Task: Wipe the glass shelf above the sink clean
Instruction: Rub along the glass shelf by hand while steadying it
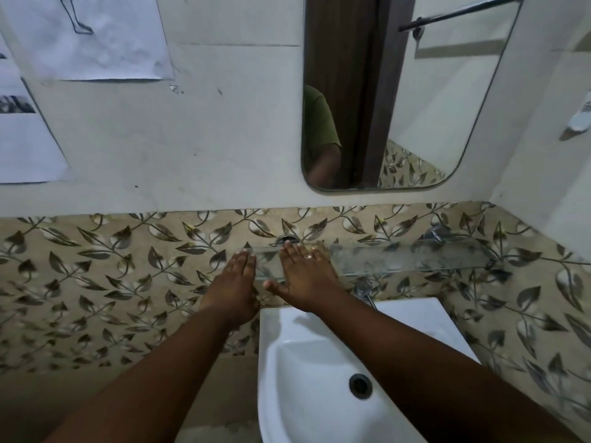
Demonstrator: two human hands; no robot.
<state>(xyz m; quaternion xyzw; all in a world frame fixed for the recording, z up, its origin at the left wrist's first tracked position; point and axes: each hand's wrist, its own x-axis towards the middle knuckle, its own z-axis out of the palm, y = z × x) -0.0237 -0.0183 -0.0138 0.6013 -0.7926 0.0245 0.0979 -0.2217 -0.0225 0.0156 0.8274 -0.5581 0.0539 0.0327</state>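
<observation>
A clear glass shelf (415, 259) runs along the leaf-patterned tile wall above the white sink (287, 362), held by metal brackets. My left hand (235, 282) lies flat with fingers together at the shelf's left end. My right hand (303, 276) rests palm down on the left part of the shelf, fingers spread and pointing at the wall, a ring on one finger. Neither hand holds a cloth or anything else. The right part of the shelf looks dusty or smeared.
A chrome tap (366, 292) sticks out of the wall under the shelf, right of my right hand. A mirror (399, 107) hangs above the shelf. Paper sheets (86, 36) are stuck on the white wall at the upper left. The side wall closes the corner at the right.
</observation>
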